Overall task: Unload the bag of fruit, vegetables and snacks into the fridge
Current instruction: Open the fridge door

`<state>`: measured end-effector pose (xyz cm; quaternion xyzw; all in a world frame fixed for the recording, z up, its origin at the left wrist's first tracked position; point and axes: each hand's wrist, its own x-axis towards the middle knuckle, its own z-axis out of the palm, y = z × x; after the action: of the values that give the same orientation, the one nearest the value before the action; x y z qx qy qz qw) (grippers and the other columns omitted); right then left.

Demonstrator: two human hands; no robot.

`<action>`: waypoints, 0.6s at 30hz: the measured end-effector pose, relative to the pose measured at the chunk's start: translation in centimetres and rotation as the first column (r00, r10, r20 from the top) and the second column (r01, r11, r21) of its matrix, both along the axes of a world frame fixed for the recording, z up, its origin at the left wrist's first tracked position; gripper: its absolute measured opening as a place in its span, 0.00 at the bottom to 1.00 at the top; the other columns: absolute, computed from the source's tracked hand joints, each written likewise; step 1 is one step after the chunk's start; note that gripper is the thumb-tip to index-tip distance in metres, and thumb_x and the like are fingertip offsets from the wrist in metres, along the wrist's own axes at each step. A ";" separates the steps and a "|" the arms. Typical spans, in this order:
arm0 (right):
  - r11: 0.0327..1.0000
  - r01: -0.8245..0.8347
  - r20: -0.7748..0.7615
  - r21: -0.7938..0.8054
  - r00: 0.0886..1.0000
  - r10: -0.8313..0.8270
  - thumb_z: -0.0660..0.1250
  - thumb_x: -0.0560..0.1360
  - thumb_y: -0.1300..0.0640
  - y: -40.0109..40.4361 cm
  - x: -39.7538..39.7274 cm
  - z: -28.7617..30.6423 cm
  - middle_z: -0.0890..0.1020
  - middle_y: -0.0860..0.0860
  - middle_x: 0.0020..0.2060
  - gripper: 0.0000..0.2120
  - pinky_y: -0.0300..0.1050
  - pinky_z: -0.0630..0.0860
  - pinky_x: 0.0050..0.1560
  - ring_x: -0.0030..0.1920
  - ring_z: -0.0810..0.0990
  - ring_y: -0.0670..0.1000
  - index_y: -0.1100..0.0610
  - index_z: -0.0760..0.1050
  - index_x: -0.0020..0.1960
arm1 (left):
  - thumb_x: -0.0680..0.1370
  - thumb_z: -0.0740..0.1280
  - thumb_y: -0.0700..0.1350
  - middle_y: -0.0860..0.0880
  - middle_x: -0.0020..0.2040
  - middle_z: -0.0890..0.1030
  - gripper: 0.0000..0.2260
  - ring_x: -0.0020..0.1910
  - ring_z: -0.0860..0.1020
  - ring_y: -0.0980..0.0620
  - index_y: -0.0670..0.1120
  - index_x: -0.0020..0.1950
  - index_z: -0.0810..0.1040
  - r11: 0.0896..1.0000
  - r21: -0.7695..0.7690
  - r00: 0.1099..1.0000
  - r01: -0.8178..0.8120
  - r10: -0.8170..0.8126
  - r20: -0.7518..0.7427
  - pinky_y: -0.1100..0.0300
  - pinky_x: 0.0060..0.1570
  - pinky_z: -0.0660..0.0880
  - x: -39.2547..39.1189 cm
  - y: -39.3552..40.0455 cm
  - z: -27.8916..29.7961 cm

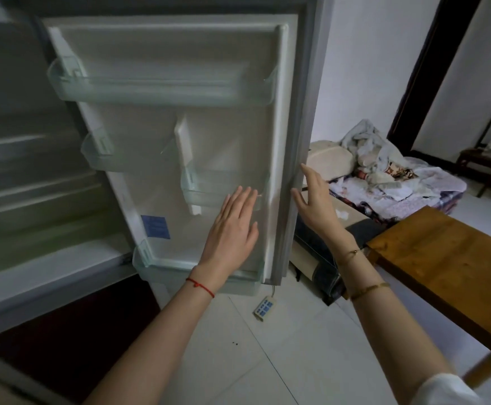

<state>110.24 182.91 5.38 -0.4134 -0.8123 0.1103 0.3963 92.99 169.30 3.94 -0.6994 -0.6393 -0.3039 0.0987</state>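
Both hands held nothing. The left hand (234, 226) was spread flat, fingers straight, against or just before the inner face of the open fridge door (162, 135), its fingertips at the small right-hand bin (209, 194); whether the palm touched the liner could not be told. A red string (200, 286) circled that wrist. The right hand (316, 204) was also open, fingers straight and slightly apart, at the door's outer edge, with the thumb close to the grey gasket; contact there was unclear. Two gold bangles (368, 289) sat on the right forearm.

The door stood swung wide, carrying a long top bin (156, 90), a small left bin (101, 154) and a bottom bin (197, 276), all bare as far as could be seen. The fridge (28, 182) interior lay to the left, blurred, with shelves and a drawer. The bag did not show in the view.

Below the door a white power strip (263, 308) lay on the tiled floor (238, 361). To the right stood a wooden table (448, 270), and beyond it a bed (399, 185) heaped with crumpled cloth. A dark chair (489, 159) stood in the far corner.
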 end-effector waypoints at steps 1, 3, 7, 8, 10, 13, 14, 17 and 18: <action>1.000 -0.013 0.016 0.007 1.000 0.013 0.62 0.81 0.55 -0.6 0.1 -0.2 0.66 0.56 0.74 0.27 0.56 0.62 0.75 0.74 0.63 0.54 0.59 0.58 0.77 | 0.82 0.60 0.43 0.44 0.80 0.61 0.27 0.81 0.55 0.48 0.42 0.80 0.57 1.000 0.006 1.000 -0.018 0.018 0.013 0.55 0.80 0.48 -0.2 -0.6 0.0; 0.999 -0.038 0.043 0.006 0.998 0.037 0.62 0.81 0.54 -2.1 0.3 -0.5 0.66 0.56 0.74 0.28 0.57 0.65 0.73 0.73 0.65 0.55 0.59 0.58 0.77 | 0.81 0.61 0.43 0.42 0.79 0.63 0.27 0.80 0.58 0.46 0.41 0.79 0.60 0.998 0.013 0.997 -0.059 0.058 0.043 0.53 0.80 0.51 -0.8 -2.0 -0.1; 0.995 -0.098 0.070 -0.016 0.993 0.099 0.62 0.81 0.50 -5.6 0.3 -1.3 0.65 0.55 0.74 0.29 0.57 0.64 0.74 0.74 0.65 0.54 0.58 0.57 0.77 | 0.81 0.63 0.44 0.41 0.77 0.66 0.26 0.78 0.62 0.44 0.40 0.78 0.63 0.989 -0.007 0.985 -0.146 0.146 0.094 0.50 0.79 0.54 -2.4 -5.8 -0.7; 0.992 -0.122 0.073 -0.024 0.990 0.123 0.62 0.81 0.50 -6.5 0.2 -1.5 0.65 0.55 0.74 0.29 0.56 0.63 0.74 0.75 0.63 0.54 0.57 0.57 0.77 | 0.81 0.63 0.44 0.41 0.77 0.66 0.26 0.77 0.63 0.44 0.40 0.78 0.63 0.986 -0.015 0.980 -0.167 0.168 0.108 0.49 0.79 0.56 -2.7 -6.9 -0.8; 0.985 -0.170 0.090 -0.034 0.981 0.173 0.62 0.81 0.50 -8.4 -0.2 -1.9 0.65 0.54 0.74 0.29 0.53 0.62 0.75 0.75 0.62 0.53 0.57 0.58 0.77 | 0.81 0.63 0.44 0.42 0.77 0.66 0.25 0.77 0.62 0.44 0.40 0.78 0.63 0.978 -0.037 0.968 -0.207 0.210 0.138 0.49 0.79 0.55 -3.2 -9.6 -1.0; 0.968 -0.245 0.118 -0.047 0.961 0.249 0.62 0.81 0.50 -11.3 -1.2 -2.5 0.66 0.54 0.74 0.28 0.51 0.61 0.75 0.74 0.63 0.53 0.57 0.59 0.77 | 0.81 0.64 0.43 0.43 0.77 0.67 0.25 0.78 0.62 0.44 0.41 0.78 0.63 0.959 -0.064 0.945 -0.277 0.284 0.161 0.48 0.79 0.55 -3.8 -13.8 -1.6; 0.961 -0.270 0.124 -0.057 0.953 0.275 0.62 0.80 0.49 -12.3 -1.6 -2.7 0.67 0.54 0.73 0.28 0.51 0.61 0.75 0.74 0.63 0.53 0.57 0.59 0.77 | 0.81 0.64 0.43 0.43 0.77 0.67 0.25 0.77 0.63 0.45 0.41 0.77 0.64 0.951 -0.072 0.937 -0.299 0.307 0.165 0.49 0.79 0.55 -4.0 -15.3 -1.9; 0.938 -0.337 0.137 -0.082 0.928 0.345 0.63 0.80 0.49 -15.5 -3.1 -3.5 0.68 0.54 0.72 0.28 0.48 0.61 0.75 0.73 0.64 0.53 0.57 0.60 0.76 | 0.81 0.64 0.44 0.44 0.76 0.68 0.25 0.77 0.64 0.46 0.41 0.77 0.65 0.920 -0.105 0.904 -0.376 0.390 0.176 0.50 0.78 0.56 -4.7 -19.6 -2.7; 0.931 -0.355 0.145 -0.088 0.920 0.364 0.62 0.81 0.49 -16.5 -3.6 -3.8 0.68 0.54 0.72 0.28 0.45 0.60 0.74 0.73 0.64 0.52 0.57 0.60 0.76 | 0.81 0.64 0.45 0.44 0.76 0.69 0.25 0.77 0.64 0.47 0.41 0.77 0.65 0.907 -0.124 0.889 -0.403 0.420 0.182 0.48 0.78 0.58 -4.8 -21.0 -2.9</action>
<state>106.65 166.38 1.63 -0.2764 -0.8996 0.1722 0.2910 88.14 148.30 1.04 -0.5165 -0.7917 -0.3197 0.0658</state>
